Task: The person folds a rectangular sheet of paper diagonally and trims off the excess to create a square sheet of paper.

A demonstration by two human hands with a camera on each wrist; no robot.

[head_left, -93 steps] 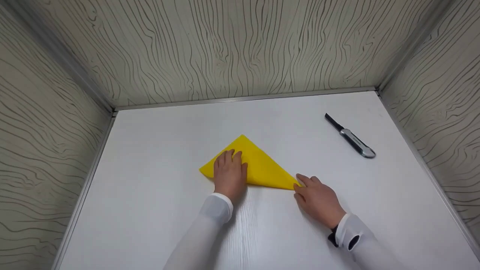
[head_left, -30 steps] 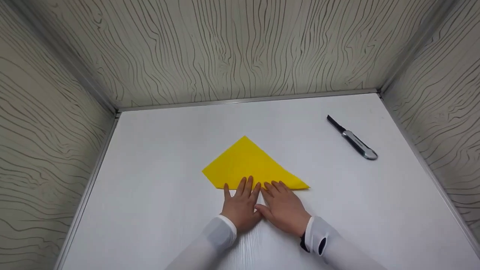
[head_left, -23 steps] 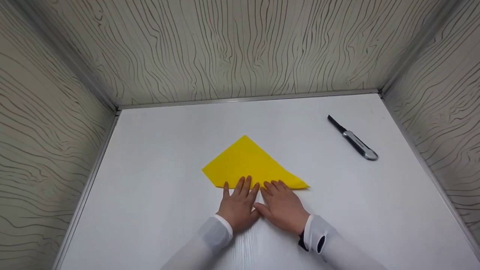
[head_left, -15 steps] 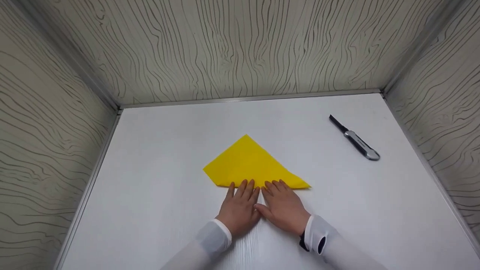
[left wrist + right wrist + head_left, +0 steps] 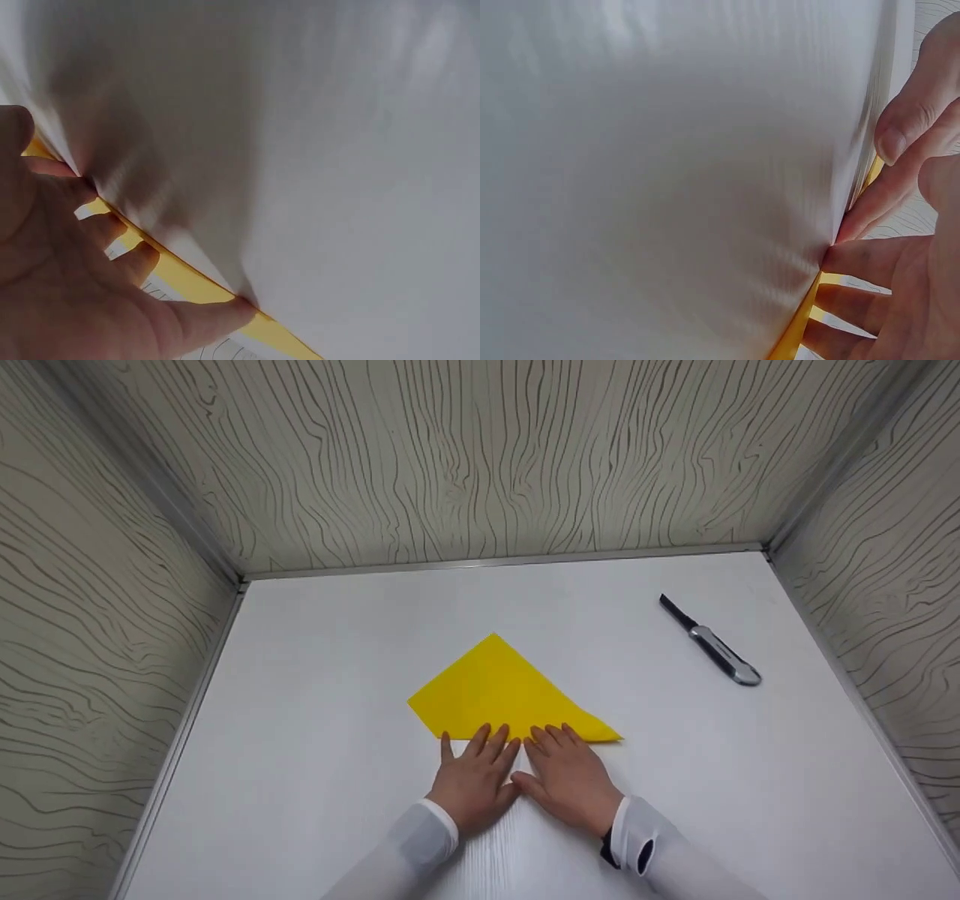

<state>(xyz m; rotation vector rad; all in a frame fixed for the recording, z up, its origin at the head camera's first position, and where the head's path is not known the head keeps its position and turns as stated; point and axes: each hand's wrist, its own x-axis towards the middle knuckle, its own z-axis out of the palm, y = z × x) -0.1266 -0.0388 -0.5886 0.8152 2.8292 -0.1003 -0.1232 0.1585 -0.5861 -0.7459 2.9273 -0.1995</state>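
A folded sheet of yellow paper (image 5: 495, 686) lies on the white table, its peak pointing away from me and its near edge straight. My left hand (image 5: 472, 784) presses on that near edge with straight, spread fingers. Beside it my right hand (image 5: 570, 780) rests its straight fingertips on the same edge, further right. The two thumbs meet or nearly meet between the hands. At the right the paper's corner rises slightly off the table. In the left wrist view the fingers (image 5: 214, 319) touch the yellow edge; the right wrist view shows the right fingers (image 5: 862, 259) on it too.
A utility knife (image 5: 712, 643) with a black blade end and grey handle lies at the table's right rear. Wood-patterned panels (image 5: 480, 465) stand behind and on both sides of the white table (image 5: 315, 660).
Three seconds ago the left hand lay on the paper's middle and the right hand held its right corner. Both came to the near edge. Lately the left fingers spread and shifted slightly left.
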